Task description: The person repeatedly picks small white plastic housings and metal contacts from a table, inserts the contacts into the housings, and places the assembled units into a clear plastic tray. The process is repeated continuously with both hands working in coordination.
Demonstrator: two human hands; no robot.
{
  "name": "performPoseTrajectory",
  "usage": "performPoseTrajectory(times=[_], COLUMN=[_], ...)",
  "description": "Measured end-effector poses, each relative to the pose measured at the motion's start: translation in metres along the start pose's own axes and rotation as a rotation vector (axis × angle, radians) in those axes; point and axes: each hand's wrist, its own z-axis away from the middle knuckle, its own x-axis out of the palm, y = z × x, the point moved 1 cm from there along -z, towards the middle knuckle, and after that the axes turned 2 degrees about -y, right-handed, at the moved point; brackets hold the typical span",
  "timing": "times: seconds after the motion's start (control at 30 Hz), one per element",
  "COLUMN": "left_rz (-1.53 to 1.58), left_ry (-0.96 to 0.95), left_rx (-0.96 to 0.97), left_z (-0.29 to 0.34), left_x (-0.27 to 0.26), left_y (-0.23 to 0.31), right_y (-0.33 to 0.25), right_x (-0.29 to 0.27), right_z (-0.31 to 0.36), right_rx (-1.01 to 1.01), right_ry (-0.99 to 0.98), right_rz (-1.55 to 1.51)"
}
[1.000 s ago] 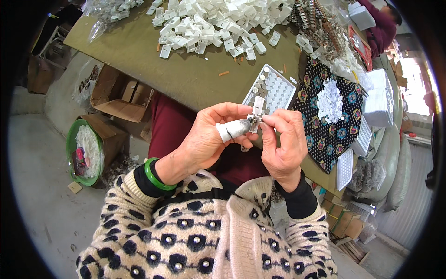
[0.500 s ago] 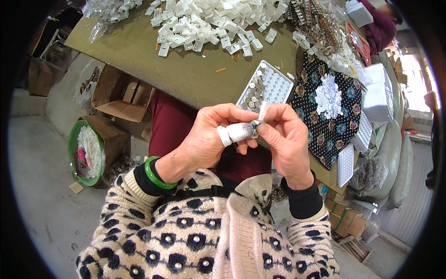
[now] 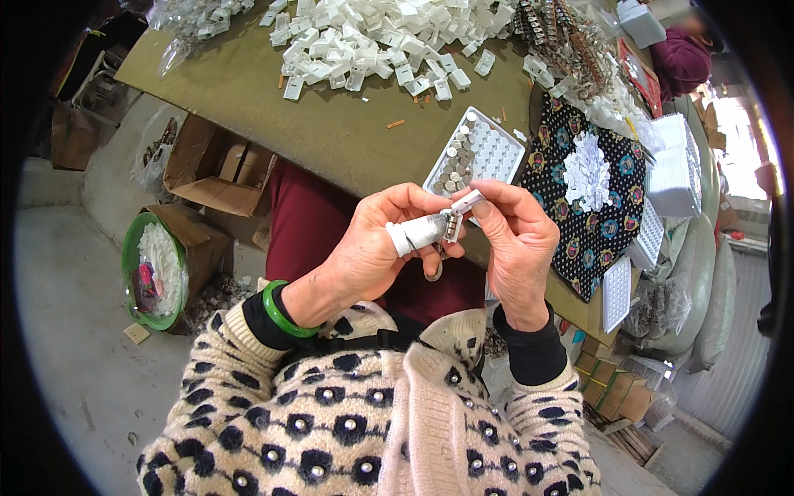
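My left hand [image 3: 364, 244] is closed in a pinch, its thumb wrapped in a white, grey-smudged cover [image 3: 419, 234]. At that thumb's tip it grips a small shiny metal piece [image 3: 451, 225]. My right hand [image 3: 521, 248] pinches a small white plastic part [image 3: 468, 201] between thumb and forefinger, right up against the metal piece. Whether the two are joined I cannot tell. Just beyond my hands lies a white tray [image 3: 506, 149] with rows of round hollows. Loose silver button cells [image 3: 455, 165] lie along its left side.
A heap of white plastic cases [image 3: 356, 50] covers the table's [image 3: 248, 107] far side. Metal strips [image 3: 562, 33] lie at the far right, near a patterned black cloth [image 3: 546, 178] bearing white pieces [image 3: 587, 169]. A cardboard box [image 3: 207, 194] and green basin [image 3: 128, 264] stand left.
The white plastic part has tilted from nearly upright to slanting, and my right hand has turned slightly. More of the metal piece shows at my left thumb.
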Motion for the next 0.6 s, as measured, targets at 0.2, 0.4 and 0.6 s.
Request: performPoseTrajectory(times=[0.2, 0.4, 0.6], left_rz=[0.065, 0.072, 0.102], left_ry=[-0.04, -0.032, 0.007], left_rx=[-0.013, 0.005, 0.066], left_z=[0.0, 0.0, 0.003], left_x=[0.0, 0.003, 0.007], left_y=[0.001, -0.001, -0.008], right_y=[0.0, 0.0, 0.009], right_x=[0.005, 0.011, 0.017], right_z=[0.006, 0.013, 0.011], right_rx=[-0.083, -0.163, -0.631], right_ry=[0.047, 0.122, 0.133], right_rz=[0.13, 0.225, 0.646])
